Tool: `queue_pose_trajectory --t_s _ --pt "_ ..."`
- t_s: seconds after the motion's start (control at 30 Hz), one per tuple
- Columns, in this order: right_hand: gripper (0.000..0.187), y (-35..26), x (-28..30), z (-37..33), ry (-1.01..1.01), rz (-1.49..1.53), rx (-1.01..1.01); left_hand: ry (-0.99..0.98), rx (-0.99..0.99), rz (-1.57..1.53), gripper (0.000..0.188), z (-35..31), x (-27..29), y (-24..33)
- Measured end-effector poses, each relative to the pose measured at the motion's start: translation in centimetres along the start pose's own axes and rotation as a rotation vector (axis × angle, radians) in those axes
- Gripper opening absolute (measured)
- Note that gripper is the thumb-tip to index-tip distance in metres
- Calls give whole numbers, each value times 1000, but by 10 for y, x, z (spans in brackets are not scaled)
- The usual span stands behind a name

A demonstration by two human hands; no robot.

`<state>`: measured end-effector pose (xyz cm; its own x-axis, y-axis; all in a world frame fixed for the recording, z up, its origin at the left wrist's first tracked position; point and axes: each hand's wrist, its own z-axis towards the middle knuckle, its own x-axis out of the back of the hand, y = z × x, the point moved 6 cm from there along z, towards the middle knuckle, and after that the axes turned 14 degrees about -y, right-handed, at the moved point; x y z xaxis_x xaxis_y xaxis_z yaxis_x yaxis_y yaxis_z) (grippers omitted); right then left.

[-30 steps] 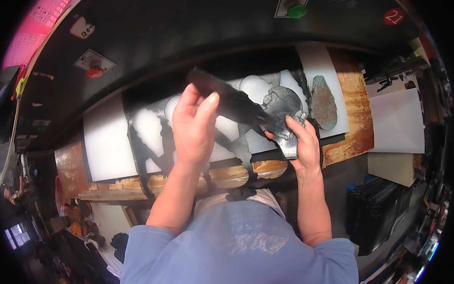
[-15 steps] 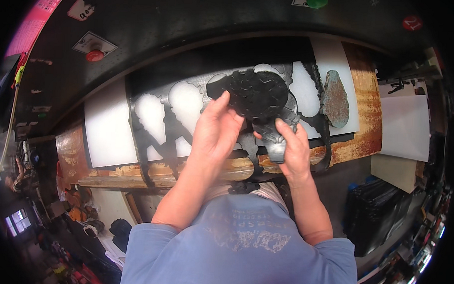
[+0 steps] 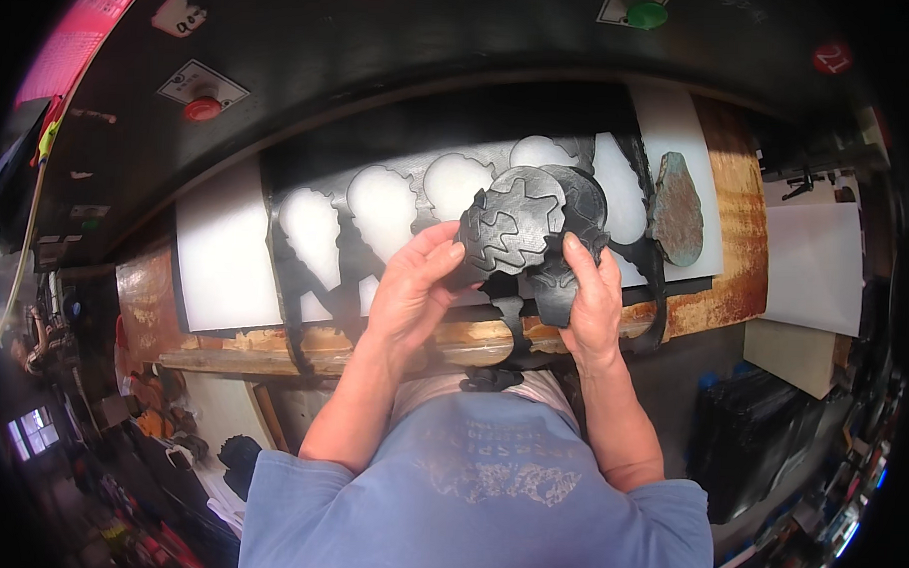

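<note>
My left hand pinches the edge of a black rubber shoe sole piece, its zigzag-grooved face turned up and shining in the light. In my right hand, the thumb presses on more black sole pieces, one partly hidden behind the left-hand piece. How many are in that hand cannot be made out. Below both hands lies a black rubber sheet with sole-shaped holes, through which white shows. To its right rests a rusty, greenish sole-shaped plate.
White boards lie on a worn wooden bench. A dark machine beam spans the far side, with a red button and a green button. Black sheets are stacked at the lower right.
The sole piece by my left hand has come down and tilted, showing a lighter, shiny grooved face. My left hand has moved slightly down and left. The right hand stays nearly in place.
</note>
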<state>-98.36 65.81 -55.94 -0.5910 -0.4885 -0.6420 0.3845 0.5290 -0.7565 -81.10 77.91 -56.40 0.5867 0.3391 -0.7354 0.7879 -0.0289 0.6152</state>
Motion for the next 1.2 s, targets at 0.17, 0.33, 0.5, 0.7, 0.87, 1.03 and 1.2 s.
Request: queue_pose_trajectory --t_s 0.17,0.33,0.5,0.7,0.87,1.03,1.2 --pt "39 9 4 7 152 -2 -45 -32 -43 -149 23 2 -13 -15" --pt "58 12 -17 11 -59 70 46 51 67 48 14 2 -24 -38" --pt "39 14 -14 9 -70 -75 -23 102 76 233 14 0 -26 -32" --pt "31 17 -17 15 -72 -125 -57 64 262 762 25 5 -16 -16" --pt "30 -26 -24 22 -165 -679 60 54 -285 1001 78 2 -24 32" --pt "50 -21 -44 47 -504 -1390 164 -243 -414 1379 90 27 -23 47" --pt "61 -14 -40 42 -459 -1422 324 -295 -415 1304 67 32 -10 37"
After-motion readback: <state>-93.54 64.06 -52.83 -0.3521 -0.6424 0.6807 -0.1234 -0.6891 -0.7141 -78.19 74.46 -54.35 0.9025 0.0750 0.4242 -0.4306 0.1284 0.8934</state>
